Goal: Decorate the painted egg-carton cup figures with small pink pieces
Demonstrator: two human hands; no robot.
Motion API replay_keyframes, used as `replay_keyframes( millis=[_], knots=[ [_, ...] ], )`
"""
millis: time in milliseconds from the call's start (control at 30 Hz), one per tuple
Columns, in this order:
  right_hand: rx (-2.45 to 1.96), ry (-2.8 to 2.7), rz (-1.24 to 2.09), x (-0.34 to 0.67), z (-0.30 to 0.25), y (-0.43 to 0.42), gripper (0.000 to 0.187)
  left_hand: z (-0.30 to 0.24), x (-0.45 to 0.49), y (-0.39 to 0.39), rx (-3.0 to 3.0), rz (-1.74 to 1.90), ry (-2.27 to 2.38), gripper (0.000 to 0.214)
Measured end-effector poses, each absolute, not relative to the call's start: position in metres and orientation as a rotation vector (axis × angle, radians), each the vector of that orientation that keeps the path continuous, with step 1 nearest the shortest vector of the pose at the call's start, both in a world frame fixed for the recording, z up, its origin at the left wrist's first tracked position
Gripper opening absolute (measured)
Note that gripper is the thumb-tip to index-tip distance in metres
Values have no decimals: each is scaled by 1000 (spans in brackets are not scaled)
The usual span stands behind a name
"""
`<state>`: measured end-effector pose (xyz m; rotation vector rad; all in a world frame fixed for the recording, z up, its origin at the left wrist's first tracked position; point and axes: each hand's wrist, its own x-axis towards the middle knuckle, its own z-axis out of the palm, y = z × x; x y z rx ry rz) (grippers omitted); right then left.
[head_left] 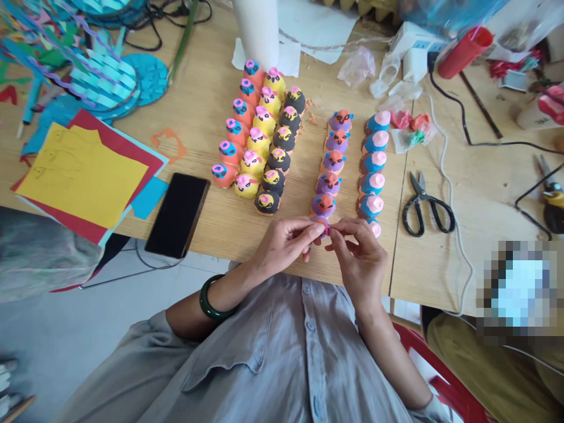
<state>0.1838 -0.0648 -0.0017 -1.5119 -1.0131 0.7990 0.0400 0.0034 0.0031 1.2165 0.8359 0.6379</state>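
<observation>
My left hand (pixel 293 241) and my right hand (pixel 361 255) meet at the table's front edge, fingertips pinched together around a small magenta piece (pixel 326 230) that looks like modelling clay. Just behind the fingers is a purple painted dome (pixel 319 220), the nearest of a row and partly hidden by the hands. Beyond it stand several purple domes with orange tops (pixel 332 182), blue bits and dark marks. To the right runs a row of blue domes with pink tops (pixel 373 183); its nearest one is partly covered by my right hand.
Orange, yellow and black domes (pixel 273 182) form rows at left. Scissors (pixel 422 202) lie right, near a white cable (pixel 456 235). A phone (pixel 177 215) and paper sheets (pixel 88 176) lie left. A white cylinder (pixel 256 35) and power strip (pixel 416 44) stand at the back.
</observation>
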Motion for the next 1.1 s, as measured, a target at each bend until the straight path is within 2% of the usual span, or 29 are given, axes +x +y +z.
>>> replay_keyframes(
  millis=[233, 533, 867, 1100],
  knots=[
    [-1426, -857, 1008, 183, 4, -64, 9, 1, 40, 2, 1197, 665, 884, 27],
    [-1468, -739, 1055, 179, 7, -64, 19, -1, 41, 0, 1271, 811, 895, 24],
    [-1517, -870, 870, 176, 4, -62, 10, -5, 40, -3, 1759, 925, 922, 19],
    [-1559, -958, 806, 177, 0, -67, 12, -4, 40, -4, 1674, 865, 947, 21]
  ],
)
